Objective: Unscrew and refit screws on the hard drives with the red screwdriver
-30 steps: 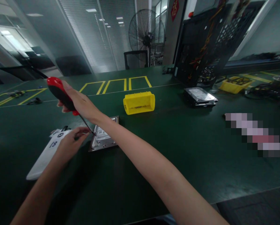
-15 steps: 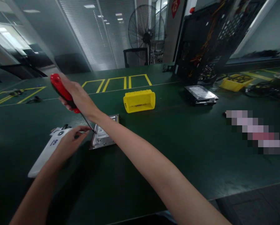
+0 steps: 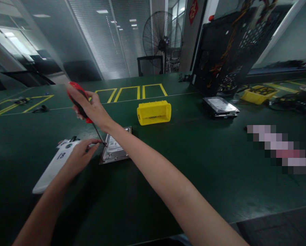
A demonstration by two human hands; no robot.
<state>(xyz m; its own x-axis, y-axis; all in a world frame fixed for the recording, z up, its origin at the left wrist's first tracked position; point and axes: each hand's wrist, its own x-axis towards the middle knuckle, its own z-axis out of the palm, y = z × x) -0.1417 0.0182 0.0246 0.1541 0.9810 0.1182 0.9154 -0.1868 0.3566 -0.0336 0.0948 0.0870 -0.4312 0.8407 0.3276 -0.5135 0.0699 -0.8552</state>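
Observation:
A hard drive (image 3: 114,147) with a silver rim and a white label lies flat on the green table (image 3: 153,191). My right hand (image 3: 92,111) is wrapped round the red and black handle of a screwdriver (image 3: 77,97). Its shaft slants down to the left edge of the drive. Beside the tip, my left hand (image 3: 85,153) has thumb and forefinger close together around the shaft's lower end; whether a small part is between them is too small to tell. A white case marked 18 (image 3: 53,167) lies partly under my left forearm.
A yellow bin (image 3: 154,113) stands beyond the drive. Stacked hard drives (image 3: 220,106) lie to the right, near a black computer chassis (image 3: 216,58). Farther right are another yellow bin (image 3: 259,95) and dark cables (image 3: 293,100). A blurred-out patch covers something at the right.
My right hand has turned on the screwdriver handle, its fingers now placed differently. The tip stays at the drive's left edge with my left fingers beside it. The whole view has shifted slightly.

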